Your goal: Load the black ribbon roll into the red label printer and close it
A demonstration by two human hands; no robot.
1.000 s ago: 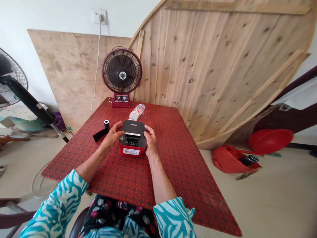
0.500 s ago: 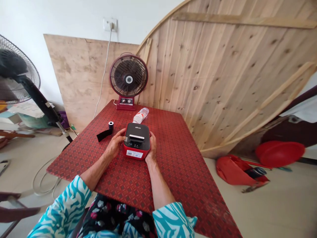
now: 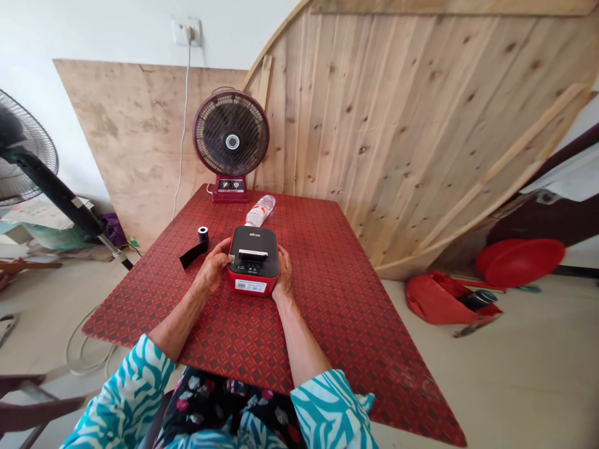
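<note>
A small thermal printer (image 3: 255, 242), black on top and red around the sides, is on the patterned red tabletop. A white strip shows at the slot in its lid, and a printed label is on its near side. My left hand (image 3: 215, 265) grips its left side, with the thumb by the top edge. Against the right side is my right hand (image 3: 283, 274), its fingers curled around the casing and partly hidden. Left of the printer stands a small roll (image 3: 203, 233) with a black strip trailing from it. Behind the printer a clear plastic bottle (image 3: 261, 211) lies on its side.
A dark red fan (image 3: 233, 142) stands at the table's (image 3: 327, 312) back edge, with a cord near it up to a wall socket (image 3: 187, 31). To the left is a standing fan (image 3: 60, 187). A red bag (image 3: 433, 299) and red basin (image 3: 519, 262) are on the right.
The view has shifted slightly, so everything sits a little differently in the picture. Both hands keep the same hold on the printer.
</note>
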